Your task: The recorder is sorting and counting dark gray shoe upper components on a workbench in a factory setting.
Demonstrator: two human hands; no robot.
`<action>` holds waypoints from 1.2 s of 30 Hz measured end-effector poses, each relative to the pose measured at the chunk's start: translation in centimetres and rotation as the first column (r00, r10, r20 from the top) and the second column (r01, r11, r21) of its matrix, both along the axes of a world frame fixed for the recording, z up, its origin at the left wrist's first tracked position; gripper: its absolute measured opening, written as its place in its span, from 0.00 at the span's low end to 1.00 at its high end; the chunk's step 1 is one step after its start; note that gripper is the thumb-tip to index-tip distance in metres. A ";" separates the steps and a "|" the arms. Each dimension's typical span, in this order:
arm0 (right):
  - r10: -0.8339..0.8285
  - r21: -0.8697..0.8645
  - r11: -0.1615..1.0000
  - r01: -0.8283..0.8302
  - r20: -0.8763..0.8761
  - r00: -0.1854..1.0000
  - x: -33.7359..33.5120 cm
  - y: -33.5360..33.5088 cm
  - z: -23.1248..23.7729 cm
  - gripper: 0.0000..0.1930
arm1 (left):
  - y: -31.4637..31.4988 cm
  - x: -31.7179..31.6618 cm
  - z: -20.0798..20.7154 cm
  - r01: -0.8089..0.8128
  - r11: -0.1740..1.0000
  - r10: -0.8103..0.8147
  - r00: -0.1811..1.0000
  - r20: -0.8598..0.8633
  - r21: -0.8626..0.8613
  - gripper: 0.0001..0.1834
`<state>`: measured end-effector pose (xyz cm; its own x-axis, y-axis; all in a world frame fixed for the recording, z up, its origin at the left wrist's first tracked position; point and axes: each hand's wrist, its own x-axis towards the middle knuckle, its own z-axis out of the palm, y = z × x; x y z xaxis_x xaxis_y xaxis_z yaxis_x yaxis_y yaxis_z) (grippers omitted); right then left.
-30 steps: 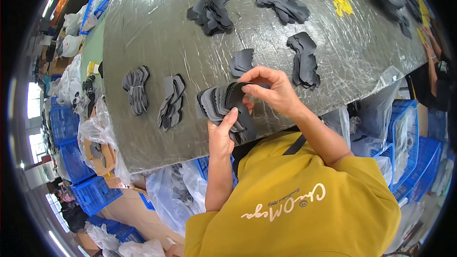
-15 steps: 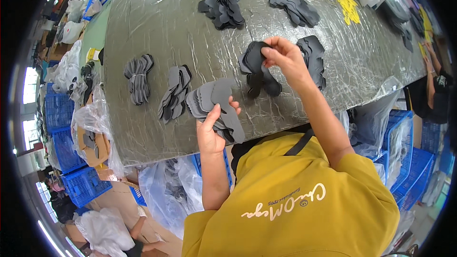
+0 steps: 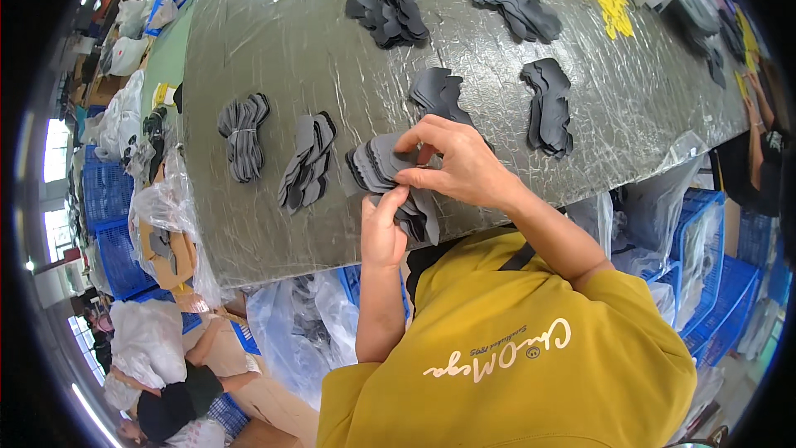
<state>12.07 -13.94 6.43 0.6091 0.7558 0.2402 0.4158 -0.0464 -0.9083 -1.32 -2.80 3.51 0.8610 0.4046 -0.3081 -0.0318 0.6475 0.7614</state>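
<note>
A: So what's where, left to right?

B: Tied grey bundle [image 3: 244, 139] and a loose grey pile [image 3: 308, 162], both around nine o'clock from the fanned grey stack [image 3: 373, 163], which is in the hands by the near edge of the table [image 3: 265, 249]. Left hand [image 3: 384, 231] is clamped on it, thumb on top. Right hand [image 3: 458, 166] pinches its right side, can't tell how many layers. Black pile [image 3: 439, 93] at one o'clock, another dark pile [image 3: 548, 109] between two and three.

A: What could go wrong?

B: I'd say the stack slides apart if that left thumb eases off. Also doubles: edges overlap so tightly that fingers could easily catch two pieces.
</note>
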 end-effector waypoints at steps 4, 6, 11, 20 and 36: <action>-0.028 -0.031 0.999 0.026 -0.040 0.999 0.3 -0.4 -0.1 0.15 | -0.3 0.3 -0.3 0.010 0.998 -0.008 0.999 -0.033 0.063 0.16; -0.034 -0.033 0.999 0.033 -0.049 0.998 0.3 -0.5 -0.1 0.14 | -0.5 0.3 -0.5 0.014 0.997 -0.009 0.998 -0.055 0.082 0.15; -0.037 -0.046 0.998 0.039 0.044 0.998 0.0 -0.5 -0.4 0.12 | -0.7 0.5 -0.8 0.034 0.985 -0.018 0.996 -0.091 0.170 0.17; -0.124 -0.049 0.990 0.130 0.108 0.986 -0.8 -0.4 -1.0 0.09 | -1.6 0.8 -0.7 0.017 0.972 0.005 0.996 -0.094 0.232 0.17; -0.635 -0.081 0.767 0.637 0.047 0.771 10.6 -13.2 -2.7 0.21 | -0.8 1.8 1.0 0.075 0.996 -0.072 0.996 0.055 -0.053 0.20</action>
<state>22.71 -27.12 3.72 0.9545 0.2150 0.2064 0.2769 -0.3833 -0.8811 0.51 -3.57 4.55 0.9036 0.3233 -0.2811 -0.0221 0.6905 0.7230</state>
